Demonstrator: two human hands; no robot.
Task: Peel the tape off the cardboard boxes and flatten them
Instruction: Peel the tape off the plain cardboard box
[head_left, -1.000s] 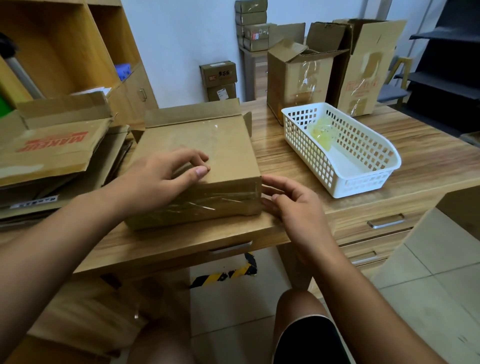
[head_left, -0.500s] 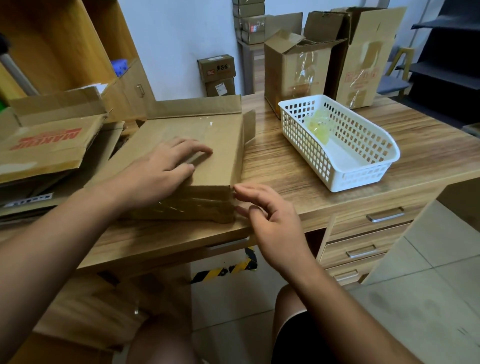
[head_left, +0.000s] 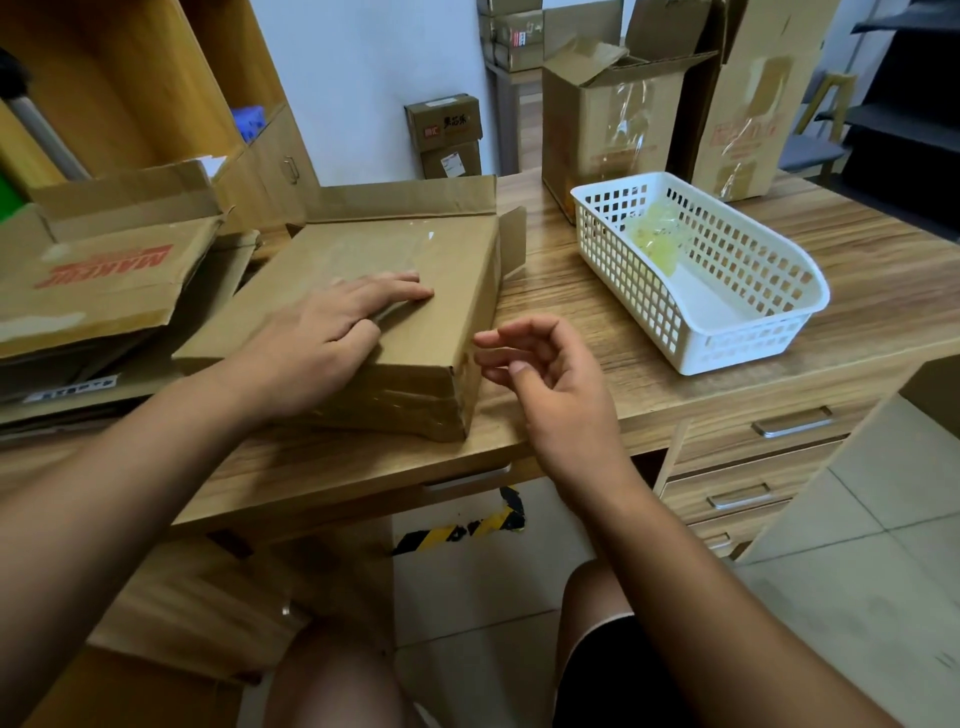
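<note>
A flat brown cardboard box lies on the wooden desk with its far flaps open. Clear tape wraps its near edge, and more tape runs along its top. My left hand rests palm down on the top of the box, fingers straight. Just right of the box's near corner, my right hand hovers with loosely curled fingers and holds nothing. It does not touch the box.
A white plastic basket with crumpled clear tape inside stands on the right. Two upright open boxes stand behind it. Flattened cardboard is stacked at the left. Drawers are under the desk's right side.
The box has turned and slid left under my left hand. My right hand came off the taped near corner and now hovers beside it.
</note>
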